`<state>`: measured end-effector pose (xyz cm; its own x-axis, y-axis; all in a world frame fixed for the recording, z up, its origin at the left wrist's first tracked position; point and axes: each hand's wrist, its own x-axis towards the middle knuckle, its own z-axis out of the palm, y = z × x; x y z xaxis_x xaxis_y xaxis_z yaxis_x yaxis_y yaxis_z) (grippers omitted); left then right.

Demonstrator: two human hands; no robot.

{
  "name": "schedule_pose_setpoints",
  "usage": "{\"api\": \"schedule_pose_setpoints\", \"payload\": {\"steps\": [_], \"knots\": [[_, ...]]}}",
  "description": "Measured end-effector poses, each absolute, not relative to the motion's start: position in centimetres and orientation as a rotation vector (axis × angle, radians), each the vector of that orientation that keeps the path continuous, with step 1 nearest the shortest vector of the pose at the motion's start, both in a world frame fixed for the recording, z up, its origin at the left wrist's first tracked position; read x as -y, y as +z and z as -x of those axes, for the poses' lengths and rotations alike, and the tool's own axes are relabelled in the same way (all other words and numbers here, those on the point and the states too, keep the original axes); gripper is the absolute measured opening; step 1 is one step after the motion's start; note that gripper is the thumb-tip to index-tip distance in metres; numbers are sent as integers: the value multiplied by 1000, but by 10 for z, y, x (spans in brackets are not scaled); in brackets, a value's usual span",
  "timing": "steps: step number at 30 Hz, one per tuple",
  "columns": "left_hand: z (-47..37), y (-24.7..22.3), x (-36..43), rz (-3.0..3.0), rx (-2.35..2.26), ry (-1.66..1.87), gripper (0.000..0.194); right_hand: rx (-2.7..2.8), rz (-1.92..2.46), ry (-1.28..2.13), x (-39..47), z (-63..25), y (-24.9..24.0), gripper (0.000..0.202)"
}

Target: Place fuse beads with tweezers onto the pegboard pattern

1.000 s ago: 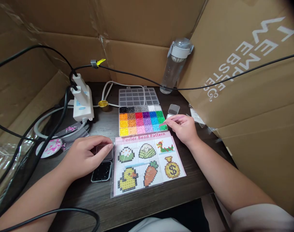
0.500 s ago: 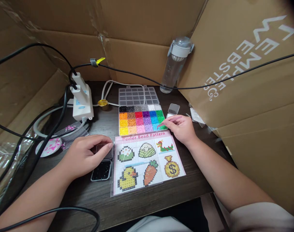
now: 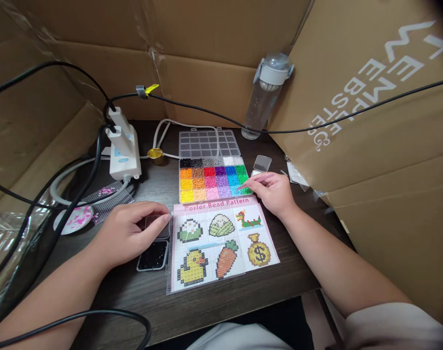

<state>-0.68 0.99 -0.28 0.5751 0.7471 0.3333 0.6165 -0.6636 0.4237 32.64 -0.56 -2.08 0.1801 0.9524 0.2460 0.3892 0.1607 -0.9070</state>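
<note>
Pink tweezers are pinched in my right hand, their bent tips over the light-blue beads at the right of the bead box. My left hand lies over the open lid of a small case of black beads. Its thumb and fingertips come together at the upper left corner of a clear pegboard. Under that pegboard lies a pattern sheet with a duck, a carrot and other pixel figures. A pale-blue row of beads crosses the board above the duck and carrot.
Behind the box stand its open lid, a gold cup and a water bottle. A power strip and cables are at left, near a white dish of pink beads. Cardboard walls surround the table. A black cable crosses in front.
Both hands keep nearly the same places, and the tweezer tips stay over the light-blue beads. The whole view has shifted very slightly.
</note>
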Motion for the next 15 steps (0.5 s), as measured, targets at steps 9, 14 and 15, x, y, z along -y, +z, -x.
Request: {"api": "schedule_pose_setpoints", "payload": {"steps": [9,14,15], "knots": [[8,-1,-8,-2526,-1160,671,26,1400,1391,675,7,-326,-18,13],[7,1,-7,-2513,-1164,656,27,1401,1402,675,7,-326,-18,13],[7,1,-7,-2515,-1161,658,27,1415,1405,676,8,-326,-18,13]]}}
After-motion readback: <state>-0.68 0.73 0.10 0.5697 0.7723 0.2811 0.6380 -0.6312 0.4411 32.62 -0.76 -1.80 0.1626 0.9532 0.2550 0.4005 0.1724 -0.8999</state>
